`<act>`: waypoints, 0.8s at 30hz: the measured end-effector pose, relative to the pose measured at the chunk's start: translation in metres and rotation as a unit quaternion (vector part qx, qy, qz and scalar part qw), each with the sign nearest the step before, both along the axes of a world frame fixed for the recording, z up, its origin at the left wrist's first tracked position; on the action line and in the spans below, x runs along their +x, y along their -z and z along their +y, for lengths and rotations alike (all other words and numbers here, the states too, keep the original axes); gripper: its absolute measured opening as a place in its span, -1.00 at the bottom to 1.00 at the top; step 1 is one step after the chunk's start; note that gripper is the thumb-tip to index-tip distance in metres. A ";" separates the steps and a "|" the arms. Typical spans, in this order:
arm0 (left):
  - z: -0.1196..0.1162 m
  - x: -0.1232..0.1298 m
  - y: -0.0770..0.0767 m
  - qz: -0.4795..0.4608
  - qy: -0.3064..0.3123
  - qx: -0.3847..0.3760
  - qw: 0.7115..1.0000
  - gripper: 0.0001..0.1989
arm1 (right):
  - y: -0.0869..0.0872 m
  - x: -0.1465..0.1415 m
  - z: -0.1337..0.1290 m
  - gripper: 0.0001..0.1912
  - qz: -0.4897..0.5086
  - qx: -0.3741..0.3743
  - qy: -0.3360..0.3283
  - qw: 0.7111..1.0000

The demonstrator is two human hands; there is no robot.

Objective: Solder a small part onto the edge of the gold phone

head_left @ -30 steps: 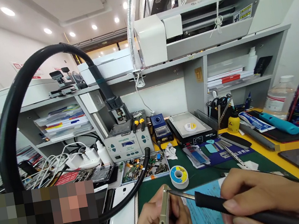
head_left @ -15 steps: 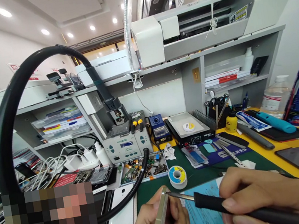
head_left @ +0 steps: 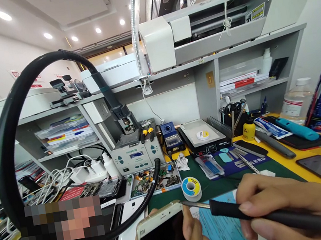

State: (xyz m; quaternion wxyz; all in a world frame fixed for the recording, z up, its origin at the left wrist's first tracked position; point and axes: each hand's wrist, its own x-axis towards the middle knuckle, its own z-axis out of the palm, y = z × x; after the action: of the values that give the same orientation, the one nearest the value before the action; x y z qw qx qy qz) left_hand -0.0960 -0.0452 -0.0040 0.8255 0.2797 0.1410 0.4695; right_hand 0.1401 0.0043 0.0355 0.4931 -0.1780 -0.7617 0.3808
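Note:
A gold-white phone (head_left: 162,235) is gripped in my left hand (head_left: 193,234), its dark screen and front edge now facing up toward the camera. My right hand (head_left: 279,198) is closed around the black handle of a tool (head_left: 228,208) with a metal shaft. The shaft's tip lies at the phone's top right corner, near my left fingers; whether it touches cannot be made out. Beyond the phone stands a solder spool (head_left: 191,189). Under both hands a blue printed sheet (head_left: 223,227) lies on the green mat (head_left: 173,197).
A parts tray (head_left: 154,181) sits behind, crossed by a thick black hose (head_left: 1,133) arching on the left. A white phone (head_left: 126,239) lies left. Behind are a rework station (head_left: 136,158), a small soldering unit (head_left: 171,138) and a heating plate (head_left: 201,131). Bottles stand right.
My left hand has turned the phone from edge-on to showing its screen. My right hand and the tool have shifted slightly, the tip staying by the phone's corner.

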 end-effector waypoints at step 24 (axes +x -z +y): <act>0.007 -0.022 -0.005 0.148 -0.294 -0.072 0.942 -0.74 | -0.005 -0.007 0.020 -0.81 0.188 -0.294 -0.057 0.935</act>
State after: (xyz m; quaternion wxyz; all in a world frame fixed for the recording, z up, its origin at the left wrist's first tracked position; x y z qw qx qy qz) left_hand -0.1179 -0.0386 0.0006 0.6386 0.2318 0.3709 0.6332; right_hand 0.1331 0.0239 0.0402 0.5302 -0.1966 -0.5181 0.6417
